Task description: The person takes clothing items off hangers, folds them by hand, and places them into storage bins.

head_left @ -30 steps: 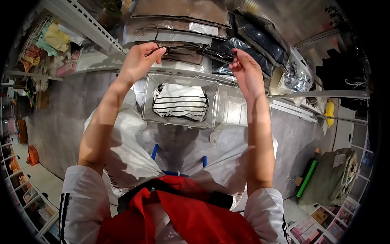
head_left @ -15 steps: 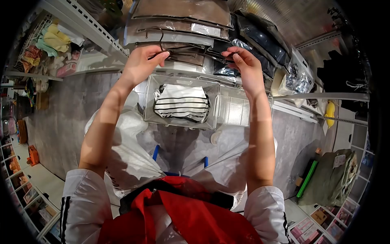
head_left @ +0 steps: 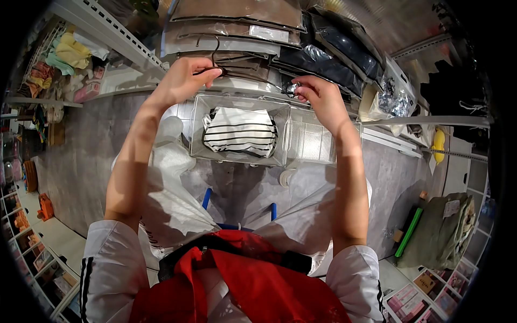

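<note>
A dark hanger (head_left: 216, 53) with its hook pointing up is pinched near its middle by my left hand (head_left: 195, 75). My right hand (head_left: 318, 97) closes its fingers on a clip (head_left: 292, 89) at the hanger's right end. Behind both hands lies a stack of brown garments (head_left: 237, 12) in clear bags, with dark bagged garments (head_left: 344, 46) to its right. Below the hanger, a wire basket (head_left: 198, 116) holds a folded white cloth with black stripes (head_left: 239, 132).
A second wire basket (head_left: 312, 141) adjoins the first on the right. White shelf rails (head_left: 116, 37) run along the upper left. A blue-legged stool (head_left: 273, 211) stands between my legs. A grey-green bag (head_left: 439, 237) and a green object (head_left: 409, 231) are at the lower right.
My right hand has moved slightly down and left, its fingers closing at the hanger's end, where a shiny clip now shows. My left hand stays on the hanger, which has shifted slightly right.
</note>
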`<state>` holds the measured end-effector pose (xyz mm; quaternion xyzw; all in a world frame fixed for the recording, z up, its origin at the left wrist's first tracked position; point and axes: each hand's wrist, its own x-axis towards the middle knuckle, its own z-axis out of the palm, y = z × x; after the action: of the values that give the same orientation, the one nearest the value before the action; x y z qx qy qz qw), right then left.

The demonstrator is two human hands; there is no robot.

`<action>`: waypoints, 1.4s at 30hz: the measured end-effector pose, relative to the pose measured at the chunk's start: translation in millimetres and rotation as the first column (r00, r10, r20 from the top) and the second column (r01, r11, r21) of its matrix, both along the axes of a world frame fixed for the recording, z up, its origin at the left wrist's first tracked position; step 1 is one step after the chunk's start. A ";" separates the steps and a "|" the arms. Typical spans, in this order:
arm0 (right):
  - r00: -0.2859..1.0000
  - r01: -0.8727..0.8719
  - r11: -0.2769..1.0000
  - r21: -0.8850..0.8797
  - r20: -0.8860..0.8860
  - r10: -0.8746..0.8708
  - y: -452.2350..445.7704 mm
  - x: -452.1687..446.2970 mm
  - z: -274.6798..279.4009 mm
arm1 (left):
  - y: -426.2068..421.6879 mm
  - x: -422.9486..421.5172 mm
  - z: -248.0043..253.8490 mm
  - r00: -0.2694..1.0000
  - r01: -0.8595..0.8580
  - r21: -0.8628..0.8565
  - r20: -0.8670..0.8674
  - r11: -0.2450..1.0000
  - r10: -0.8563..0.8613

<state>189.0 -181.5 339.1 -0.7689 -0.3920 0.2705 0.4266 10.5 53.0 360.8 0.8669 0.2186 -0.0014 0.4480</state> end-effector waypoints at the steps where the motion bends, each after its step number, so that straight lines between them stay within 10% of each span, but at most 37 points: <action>1: 1.000 -0.030 1.000 0.006 0.003 0.030 -1.0 0.2 -1.0 | 0.4 0.0 0.2 1.000 0.008 -0.021 0.010 1.000 -0.008; 32: 0.928 -0.362 0.930 -0.059 0.067 0.365 6.0 -16.6 -4.2 | 28.7 7.2 -23.0 0.968 0.235 -0.129 -0.056 0.963 -0.244; 37: 0.928 -0.011 0.983 0.183 0.368 -0.058 10.4 -8.5 -1.5 | 31.0 9.4 -27.7 0.989 0.130 -0.146 0.084 0.981 -0.119; 39: 0.837 0.221 0.871 0.438 0.373 -0.400 16.1 -7.6 2.4 | 6.3 7.0 -2.7 0.998 0.000 -0.579 0.053 0.815 0.038; 42: 0.939 0.272 0.839 0.471 0.061 -0.339 20.4 -15.2 -4.0 | -17.1 6.8 -2.3 0.965 0.140 -0.910 0.214 0.391 0.153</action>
<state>173.8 -161.2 335.1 -0.7170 -0.3459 0.0439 0.6036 17.3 35.8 358.4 0.4657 0.1232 -0.0050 0.8763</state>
